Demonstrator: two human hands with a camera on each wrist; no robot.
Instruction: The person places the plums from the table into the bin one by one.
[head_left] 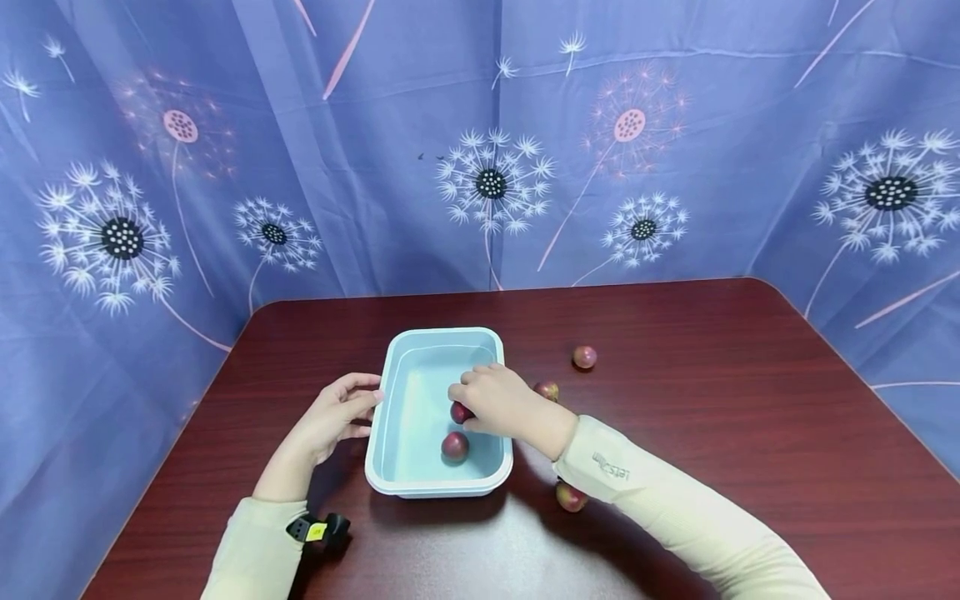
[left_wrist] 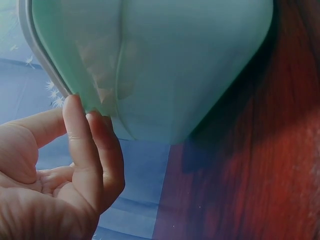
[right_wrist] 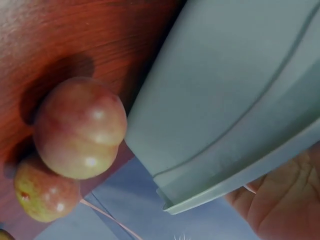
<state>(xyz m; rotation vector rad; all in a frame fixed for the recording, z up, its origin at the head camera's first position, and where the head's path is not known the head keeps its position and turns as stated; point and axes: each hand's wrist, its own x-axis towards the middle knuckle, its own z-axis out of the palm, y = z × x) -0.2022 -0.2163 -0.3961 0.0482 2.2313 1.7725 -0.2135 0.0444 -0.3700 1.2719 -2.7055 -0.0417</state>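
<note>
Head view: gripped a dark red fruit [head_left: 461,412] in the right hand [head_left: 495,400] over the pale blue basin [head_left: 412,417], half-covering it with curled fingers. Left wrist: touched the basin's rim [left_wrist: 40,60] with the left hand [head_left: 326,421], fully relaxed — cropping part of the palm. Right wrist: hid fingertips and fruit alike behind the basin's wall [right_wrist: 205,95].

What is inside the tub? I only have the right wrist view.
Observer: A dark red fruit lies on the floor of the tub, toward the end nearest the person.
Operator: Is the right hand holding anything?
Observer: Yes, a second fruit, also dark red; I cannot tell whether it touches the floor.
Operator: And where is the left hand?
Observer: Beside the tub, its fingers touching the rim on the person's left.
</note>
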